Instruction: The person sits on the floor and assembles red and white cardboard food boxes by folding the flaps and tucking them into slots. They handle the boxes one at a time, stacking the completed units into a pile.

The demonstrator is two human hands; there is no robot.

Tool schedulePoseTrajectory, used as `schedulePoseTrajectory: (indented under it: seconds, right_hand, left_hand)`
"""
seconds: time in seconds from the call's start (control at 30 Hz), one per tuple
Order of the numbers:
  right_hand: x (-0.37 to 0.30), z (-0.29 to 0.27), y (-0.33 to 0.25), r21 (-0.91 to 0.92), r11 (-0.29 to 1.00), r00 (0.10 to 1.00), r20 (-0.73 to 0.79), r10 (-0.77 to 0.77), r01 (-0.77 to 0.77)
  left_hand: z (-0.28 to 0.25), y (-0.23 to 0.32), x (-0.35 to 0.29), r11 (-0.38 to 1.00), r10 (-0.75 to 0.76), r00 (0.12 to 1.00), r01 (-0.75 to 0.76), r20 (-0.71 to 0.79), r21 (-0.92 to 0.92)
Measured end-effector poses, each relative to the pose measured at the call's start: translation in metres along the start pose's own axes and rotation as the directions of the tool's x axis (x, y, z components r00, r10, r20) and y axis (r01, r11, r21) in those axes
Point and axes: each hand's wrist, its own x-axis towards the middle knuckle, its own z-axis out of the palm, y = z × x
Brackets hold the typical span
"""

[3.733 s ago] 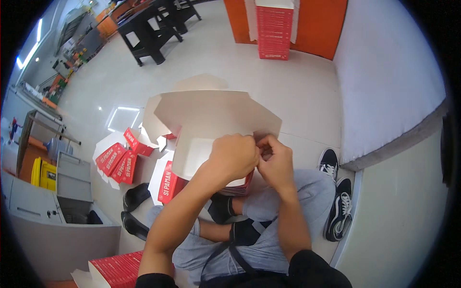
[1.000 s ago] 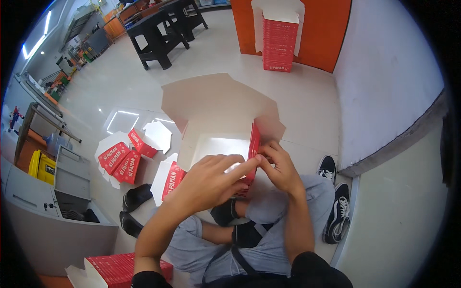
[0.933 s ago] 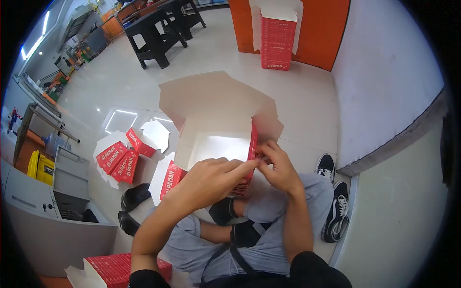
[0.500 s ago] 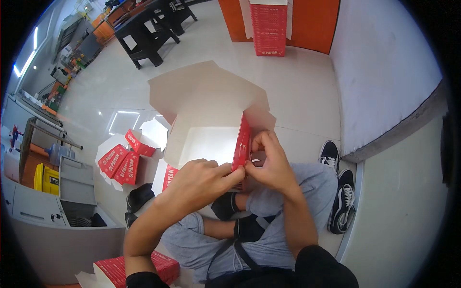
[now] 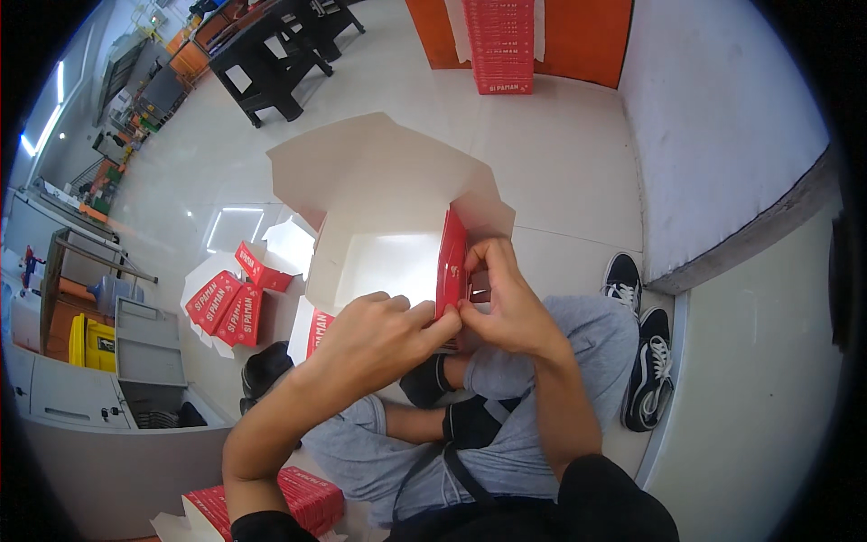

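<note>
A cardboard food box (image 5: 375, 271), red outside and white inside, sits open in front of my crossed legs. Its wide white lid (image 5: 384, 163) stands up at the far side. My left hand (image 5: 379, 334) reaches across the near side, thumb and fingertips pinching the near right corner. On the outside of the red right wall, my right hand (image 5: 506, 303) is closed, with thumb and forefinger gripping the folded panel close to my left fingertips. What lies between the fingertips is partly hidden. My left hand and forearm cover much of the near wall.
Several folded red boxes (image 5: 221, 303) lie on the floor to the left. A stack of flat red cartons (image 5: 307, 501) is at lower left, another stack (image 5: 501, 50) by the orange panel. Black sneakers (image 5: 648, 361) sit beside the right wall. Black stools (image 5: 271, 72) stand far left.
My right fingers have shifted slightly on the right wall, which leans a little further inward. Both hands keep hold of the box. The whole view has shifted slightly.
</note>
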Motion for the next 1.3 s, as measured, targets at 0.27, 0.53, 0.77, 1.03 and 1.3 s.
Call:
schedulePoseTrajectory:
  seconds: [0.27,0.53,0.77,1.03,1.3]
  right_hand:
    - [0.001,0.001,0.006,-0.038,0.997,0.996,0.060,-0.065,0.067]
    - [0.005,0.013,0.002,0.033,0.999,0.989,-0.147,0.034,-0.029]
    - [0.004,0.014,-0.003,-0.001,0.993,0.966,-0.232,0.111,-0.114]
    - [0.007,0.023,-0.008,-0.282,0.945,0.936,-0.346,0.063,-0.167]
    - [0.011,0.023,0.000,-0.391,0.914,0.947,-0.320,-0.029,-0.105]
  left_hand:
    - [0.012,0.002,0.001,1.000,0.026,1.000,-0.026,0.001,-0.005]
    - [-0.005,0.000,0.002,0.987,0.039,0.991,-0.018,0.127,-0.159]
    - [0.008,-0.004,0.038,0.836,-0.507,0.830,0.407,-0.232,-0.369]
    - [0.016,-0.012,0.058,0.881,-0.468,0.883,0.462,-0.037,-0.101]
    - [0.013,-0.011,0.073,0.892,-0.443,0.890,0.449,0.104,-0.048]
